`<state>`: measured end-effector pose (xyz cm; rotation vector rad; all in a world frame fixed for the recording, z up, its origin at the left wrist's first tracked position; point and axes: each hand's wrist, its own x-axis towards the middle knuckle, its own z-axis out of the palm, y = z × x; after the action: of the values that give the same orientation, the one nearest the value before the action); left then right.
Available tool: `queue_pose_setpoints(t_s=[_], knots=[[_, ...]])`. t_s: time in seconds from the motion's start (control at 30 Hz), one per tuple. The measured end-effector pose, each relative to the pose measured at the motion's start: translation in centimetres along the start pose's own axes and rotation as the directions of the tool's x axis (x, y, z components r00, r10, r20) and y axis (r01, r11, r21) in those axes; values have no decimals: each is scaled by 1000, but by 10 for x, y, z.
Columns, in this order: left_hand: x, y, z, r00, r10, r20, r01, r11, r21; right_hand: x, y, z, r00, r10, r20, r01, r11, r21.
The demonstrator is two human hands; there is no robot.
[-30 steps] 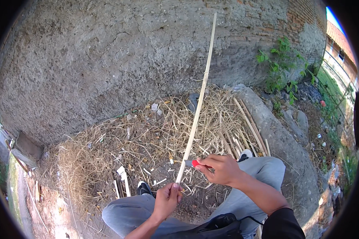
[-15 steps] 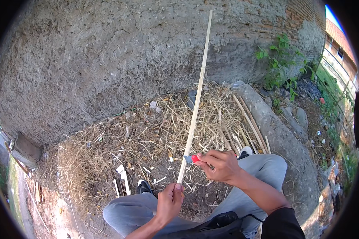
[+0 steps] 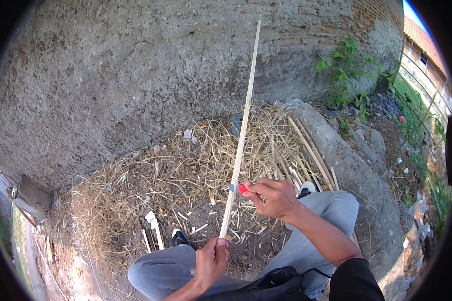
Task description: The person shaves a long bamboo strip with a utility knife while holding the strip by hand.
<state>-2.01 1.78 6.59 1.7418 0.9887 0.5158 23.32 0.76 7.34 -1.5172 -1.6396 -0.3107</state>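
Note:
A long pale bamboo strip point(image 3: 241, 135) slants up and away from me, its far end in front of the wall. My left hand point(image 3: 212, 259) is closed around its near end, thumb lying along the top. My right hand point(image 3: 272, 197) grips a knife point(image 3: 243, 189) by its red handle, most of which the fingers hide. The short grey blade rests against the strip, some way above my left hand. Thin curled shavings point(image 3: 242, 235) lie on the soil below, between my feet.
A rough grey wall point(image 3: 110, 70) rises ahead. Dry shavings point(image 3: 100, 205) are heaped along its foot. Several more strips point(image 3: 314, 153) lie at the right beside a concrete ledge point(image 3: 336, 145). A green plant point(image 3: 349, 70) grows by the wall. Pale offcuts point(image 3: 153, 223) are near my left shoe point(image 3: 181, 238).
My right hand has moved the knife slightly up the strip, away from my left hand. The left hand keeps its hold. The whole view has shifted a little.

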Motion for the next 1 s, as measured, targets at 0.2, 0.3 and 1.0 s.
queue_pose_setpoints(t_s=[0.2, 0.3, 1.0], knots=[[-28, 2, 5, 998, -7, 55, 4, 998, 58, 18, 62, -17, 950, 244, -193, -269, 957, -110], [-41, -1, 0, 992, 35, 125, -53, 989, 140, 26, 101, -55, 943, 177, -281, -236, 952, -193], [9, -6, -15, 860, -299, 413, 494, 686, -534, 19, 33, -31, 567, 678, 467, -691, 84, 718]])
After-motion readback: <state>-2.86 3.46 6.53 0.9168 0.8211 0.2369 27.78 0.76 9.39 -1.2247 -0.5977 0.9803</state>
